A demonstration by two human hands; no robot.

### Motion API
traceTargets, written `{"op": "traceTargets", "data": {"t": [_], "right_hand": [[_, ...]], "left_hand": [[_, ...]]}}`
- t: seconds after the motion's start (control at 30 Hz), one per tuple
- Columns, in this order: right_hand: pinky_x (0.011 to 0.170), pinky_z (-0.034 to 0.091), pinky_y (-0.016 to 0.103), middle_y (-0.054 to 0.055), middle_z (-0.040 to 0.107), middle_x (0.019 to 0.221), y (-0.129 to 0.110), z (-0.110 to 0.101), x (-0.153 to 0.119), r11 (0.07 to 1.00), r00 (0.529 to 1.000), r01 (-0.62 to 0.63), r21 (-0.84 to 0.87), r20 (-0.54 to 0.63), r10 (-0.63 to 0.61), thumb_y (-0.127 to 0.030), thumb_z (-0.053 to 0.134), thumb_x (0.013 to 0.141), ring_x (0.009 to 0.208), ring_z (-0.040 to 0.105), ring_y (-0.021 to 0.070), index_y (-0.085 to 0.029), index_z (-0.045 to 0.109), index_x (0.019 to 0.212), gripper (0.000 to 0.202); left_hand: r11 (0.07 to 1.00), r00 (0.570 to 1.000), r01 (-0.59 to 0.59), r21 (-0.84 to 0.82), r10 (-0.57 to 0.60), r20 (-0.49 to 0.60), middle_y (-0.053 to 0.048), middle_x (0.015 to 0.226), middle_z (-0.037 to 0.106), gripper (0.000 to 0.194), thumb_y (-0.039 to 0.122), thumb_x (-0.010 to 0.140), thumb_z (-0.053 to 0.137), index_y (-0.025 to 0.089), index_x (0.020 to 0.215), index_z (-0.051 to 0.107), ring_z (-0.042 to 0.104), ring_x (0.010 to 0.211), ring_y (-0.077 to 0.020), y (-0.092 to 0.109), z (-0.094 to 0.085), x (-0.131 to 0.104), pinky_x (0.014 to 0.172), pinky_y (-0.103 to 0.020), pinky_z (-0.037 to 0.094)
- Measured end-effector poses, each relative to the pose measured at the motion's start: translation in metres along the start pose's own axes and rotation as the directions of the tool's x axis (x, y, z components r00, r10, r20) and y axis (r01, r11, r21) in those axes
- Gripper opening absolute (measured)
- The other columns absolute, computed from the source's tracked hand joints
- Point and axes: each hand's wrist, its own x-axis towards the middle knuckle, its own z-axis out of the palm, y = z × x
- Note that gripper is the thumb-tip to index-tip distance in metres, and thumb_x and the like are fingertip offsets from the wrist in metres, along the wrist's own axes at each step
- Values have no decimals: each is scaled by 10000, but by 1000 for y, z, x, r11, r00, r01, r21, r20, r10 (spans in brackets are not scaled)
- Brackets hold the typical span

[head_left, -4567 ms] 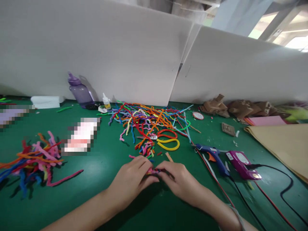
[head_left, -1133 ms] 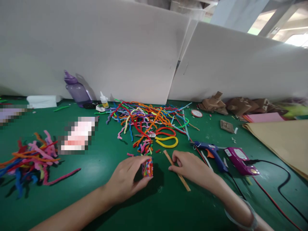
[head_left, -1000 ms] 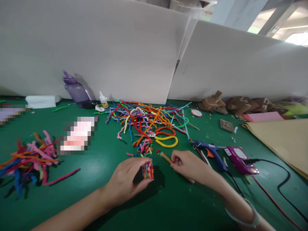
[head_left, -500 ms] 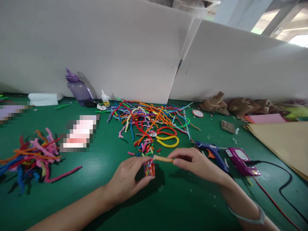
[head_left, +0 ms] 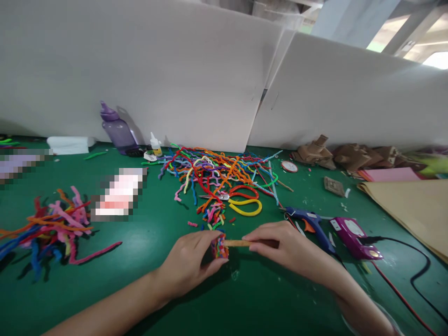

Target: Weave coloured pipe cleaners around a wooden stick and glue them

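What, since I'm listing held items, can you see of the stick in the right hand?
The stick is thin, straight, light brown and wood-like, held roughly level over the green table. The right hand pinches it between thumb and fingers, hiding part of it. Its left end reaches the fuzzy multicoloured block in the left hand; whether it only touches or enters is unclear.

Stick (head_left: 237, 243) right of bundle (head_left: 220, 247), scissors (head_left: 224, 197) behind — bottle (head_left: 119, 134) left (on table (head_left: 245, 303))
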Motion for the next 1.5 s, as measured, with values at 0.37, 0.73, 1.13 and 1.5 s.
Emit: {"op": "traceTargets", "data": {"t": [0.37,0.73,1.13,1.5], "right_hand": [[624,367,248,-5,632,802,-5,6,-5,900,985,171,-400,52,-164,-259,520,919,748,570,140,-263,641,1065,190],[529,241,297,13,586,762,-22,26,-3,749,962,265,-607,118,-244,-107,553,857,674,479,155,-194,602,943,132],[709,423,241,19,666,863,0,9,-1,962,980,179,-206,-52,-193,-277,530,916,814,595,141,-247,662,1086,217],[643,377,247,16,598,761,-2,3,-4,937,968,248,-247,19,-251,-254,518,920,755,532,142,-239,671,1037,194]], "left_hand": [[999,995,-45,-9,46,94,-104,1005,669,335,343,880,551,148,1138,461,651,894,-228,1,2,2,769,-365,556],[993,987,-86,-80,96,130,-97,953,657,205,256,920,484,146,1094,497,630,871,-208,4,1,6,781,-338,544],[966,982,101,-236,-58,181,-78,1219,614,513,363,837,613,238,1295,419,604,1083,-206,-6,-12,7,912,-341,507],[966,1000,20,-259,-20,2,-62,989,716,401,384,801,649,215,1153,558,686,856,-189,-5,-9,4,780,-301,552]]}}
